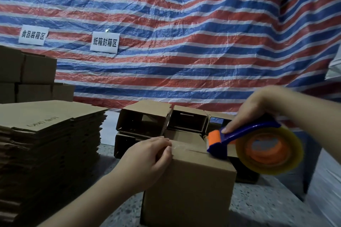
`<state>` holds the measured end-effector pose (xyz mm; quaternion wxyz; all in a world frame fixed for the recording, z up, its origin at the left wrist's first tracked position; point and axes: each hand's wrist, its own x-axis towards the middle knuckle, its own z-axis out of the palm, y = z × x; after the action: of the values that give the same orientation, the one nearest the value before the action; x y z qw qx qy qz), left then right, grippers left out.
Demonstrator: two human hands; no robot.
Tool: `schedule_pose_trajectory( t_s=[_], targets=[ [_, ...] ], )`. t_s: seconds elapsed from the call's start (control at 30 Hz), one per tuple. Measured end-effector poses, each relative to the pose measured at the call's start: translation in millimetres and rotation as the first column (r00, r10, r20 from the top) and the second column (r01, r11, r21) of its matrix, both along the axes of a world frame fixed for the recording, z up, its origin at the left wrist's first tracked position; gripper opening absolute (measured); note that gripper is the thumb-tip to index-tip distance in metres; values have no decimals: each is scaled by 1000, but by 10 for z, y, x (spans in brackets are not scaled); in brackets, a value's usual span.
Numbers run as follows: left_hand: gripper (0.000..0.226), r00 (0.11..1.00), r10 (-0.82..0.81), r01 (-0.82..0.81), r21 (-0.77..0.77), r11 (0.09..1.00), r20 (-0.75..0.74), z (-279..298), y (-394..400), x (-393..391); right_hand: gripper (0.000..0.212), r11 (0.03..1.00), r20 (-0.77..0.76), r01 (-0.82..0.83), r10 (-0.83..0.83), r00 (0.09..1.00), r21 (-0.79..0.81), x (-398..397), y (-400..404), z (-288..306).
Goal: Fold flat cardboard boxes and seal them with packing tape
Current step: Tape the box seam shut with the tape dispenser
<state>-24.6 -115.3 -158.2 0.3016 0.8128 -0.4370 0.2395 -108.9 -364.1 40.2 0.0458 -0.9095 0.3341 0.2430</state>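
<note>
We stand at a speckled counter (258, 206) with an upright cardboard box (188, 186) before us. Our left hand (147, 160) grips its top left edge, thumb curled over the corner. Our right hand (258, 114) clasps a blue and orange tape dispenser (239, 140) whose front edge touches the box's top seam. The stack of flat boxes (49, 140) at left reads "10号 (KK)". Two white signs on the striped tarp (184, 33) read "食品装箱区" (33, 35) and "纸箱封箱区" (104, 42).

left hand (147, 160) and right hand (256, 108) curled, gripping
</note>
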Motion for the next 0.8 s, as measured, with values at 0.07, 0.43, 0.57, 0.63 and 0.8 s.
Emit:
schedule_pose_trajectory(
  t_s=[0.07, 0.43, 0.57, 0.63, 0.8],
  targets=[
    [39, 999, 25, -28, 73, 997, 39, 72, 9, -39, 116, 1000, -19, -1, 1, 1000, -17, 15, -1, -65],
    [97, 967, 85, -181, 415, 891, 240, 188, -537, -368, 83, 996, 23, 0, -2, 1000, 93, -63, -117, -187],
    [92, 953, 75, -185, 369, 911, 292, 133, -528, -318, 93, 994, 60, -17, 10, 998, 111, -99, -220, -135],
    [86, 953, 70, -178, 361, 916, 295, 123, -525, -319, 103, 995, 66, -7, 1, 998, 102, -171, -310, -46],
    [87, 958, 89, -183, 343, 921, 272, 124, -532, -332, 111, 998, 22, 52, -53, 998, 40, -345, -494, -28]
  ],
)
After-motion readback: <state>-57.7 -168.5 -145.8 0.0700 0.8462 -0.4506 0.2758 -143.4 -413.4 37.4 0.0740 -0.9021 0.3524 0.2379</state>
